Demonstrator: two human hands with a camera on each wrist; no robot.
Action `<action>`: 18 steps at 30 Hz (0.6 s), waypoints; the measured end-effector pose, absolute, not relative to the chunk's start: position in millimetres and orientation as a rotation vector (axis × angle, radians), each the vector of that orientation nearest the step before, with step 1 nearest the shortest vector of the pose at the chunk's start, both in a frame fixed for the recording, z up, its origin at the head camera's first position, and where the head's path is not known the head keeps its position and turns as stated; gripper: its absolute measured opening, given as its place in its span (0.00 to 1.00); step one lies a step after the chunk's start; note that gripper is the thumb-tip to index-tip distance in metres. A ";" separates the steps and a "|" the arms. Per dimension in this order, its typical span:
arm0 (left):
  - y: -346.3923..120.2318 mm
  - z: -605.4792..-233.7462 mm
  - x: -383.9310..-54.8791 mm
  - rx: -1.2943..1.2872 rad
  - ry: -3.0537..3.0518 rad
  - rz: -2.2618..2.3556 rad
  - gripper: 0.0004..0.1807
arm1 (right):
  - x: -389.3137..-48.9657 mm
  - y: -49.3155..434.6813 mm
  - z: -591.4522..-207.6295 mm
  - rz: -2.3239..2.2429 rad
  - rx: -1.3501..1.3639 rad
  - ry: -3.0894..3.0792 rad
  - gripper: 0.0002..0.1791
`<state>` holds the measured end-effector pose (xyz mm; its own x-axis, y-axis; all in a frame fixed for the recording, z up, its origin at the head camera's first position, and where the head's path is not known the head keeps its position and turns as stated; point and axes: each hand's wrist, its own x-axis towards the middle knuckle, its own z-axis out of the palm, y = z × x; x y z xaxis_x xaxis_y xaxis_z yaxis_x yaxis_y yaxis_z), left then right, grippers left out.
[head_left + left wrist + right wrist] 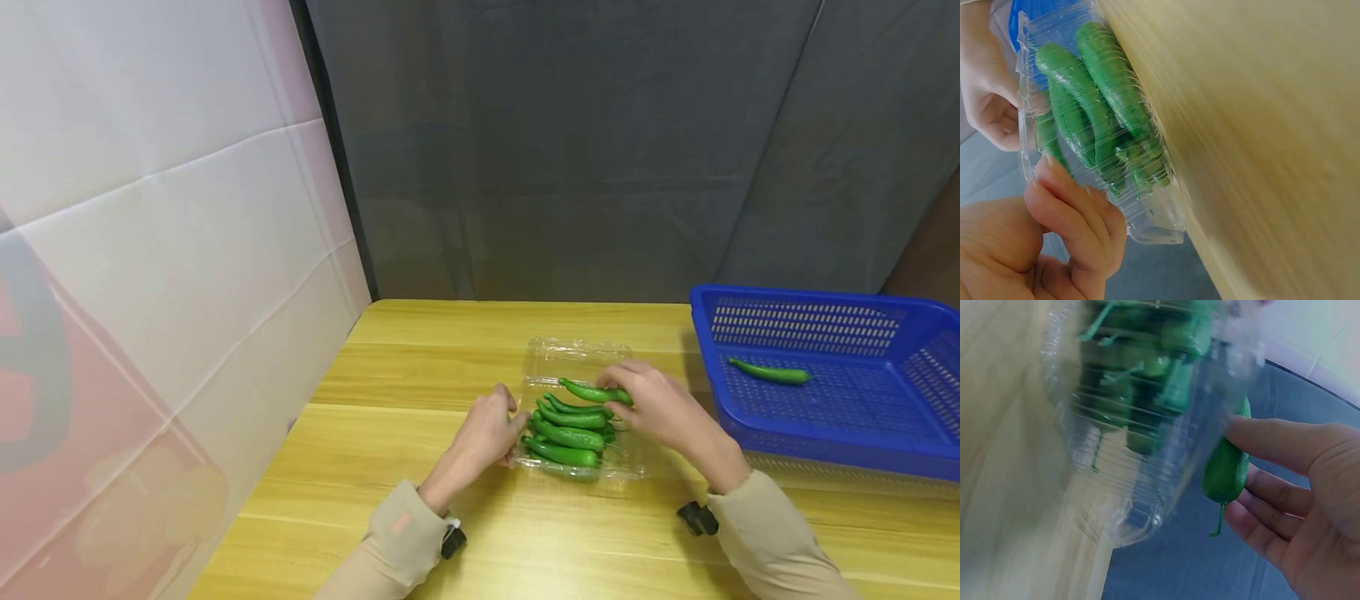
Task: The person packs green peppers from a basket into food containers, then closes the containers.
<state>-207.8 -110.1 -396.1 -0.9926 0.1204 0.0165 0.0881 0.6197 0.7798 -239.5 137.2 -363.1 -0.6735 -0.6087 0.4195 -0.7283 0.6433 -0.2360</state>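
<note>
An open clear plastic clamshell box (pixel 622 462) stands on the table with several green chili peppers (pixel 570 437) lying side by side in it, stems toward the right. My left hand (pixel 486 429) holds the box at its left edge; in the left wrist view its fingertips (pixel 1047 165) touch the ribbed wall near the rim. Above the far part of the box, my right hand (pixel 660 404) pinches one green chili pepper (pixel 592 392) near its stem end. The right wrist view shows that pepper (pixel 1227 472) between thumb and fingers, its stem hanging free.
To the right stands a blue plastic basket (pixel 825 442) with one green chili pepper (pixel 772 372) on its floor. The box's raised lid (pixel 573 354) is at its far side. A dark grey curtain (pixel 540 150) hangs behind the wooden table (pixel 360 467), and a pale printed sheet (pixel 187 208) hangs on the left.
</note>
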 end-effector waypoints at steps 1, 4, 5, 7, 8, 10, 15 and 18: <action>-110.2 -396.1 -207.8 0.183 2.795 1.340 0.12 | -239.8 136.3 -364.4 0.562 1.072 -2.566 0.13; -110.2 -395.6 -207.5 0.190 2.794 1.340 0.12 | -241.1 133.7 -368.2 0.558 1.064 -2.575 0.14; -110.1 -395.5 -207.6 0.192 2.794 1.339 0.12 | -241.7 133.0 -369.7 0.554 1.060 -2.579 0.14; -110.0 -395.3 -207.6 0.191 2.793 1.340 0.12 | -242.7 130.8 -371.1 0.554 1.055 -2.586 0.14; -110.0 -395.1 -207.5 0.188 2.792 1.341 0.12 | -243.0 129.8 -371.8 0.558 1.053 -2.592 0.14; -110.1 -395.4 -207.9 0.185 2.793 1.338 0.12 | -243.2 127.8 -373.0 0.564 1.046 -2.606 0.13; -110.7 -395.9 -208.0 0.185 2.792 1.343 0.12 | -243.7 123.9 -377.5 0.563 1.040 -2.616 0.12; -111.0 -396.4 -208.2 0.180 2.789 1.348 0.12 | -244.1 122.5 -380.7 0.554 1.041 -2.610 0.12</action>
